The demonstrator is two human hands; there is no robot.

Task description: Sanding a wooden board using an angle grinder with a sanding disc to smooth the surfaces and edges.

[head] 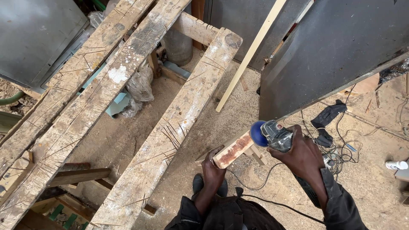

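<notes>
Gripping a short wooden block (233,150) from below, the left hand (212,169) has its grip clamped on the near end, the reddish-stained face turned up. The right hand (303,156) is closed round the grey body of an angle grinder (276,135), whose blue disc (257,133) touches the block's far end. Its black cable (272,203) trails down past the dark sleeves. Just left stands a long scarred plank surface (170,127), cut with saw marks, over a sawdust-covered floor (238,102). A dark metal sheet (332,51) leans at upper right, a thin pale batten (249,55) beside it.
</notes>
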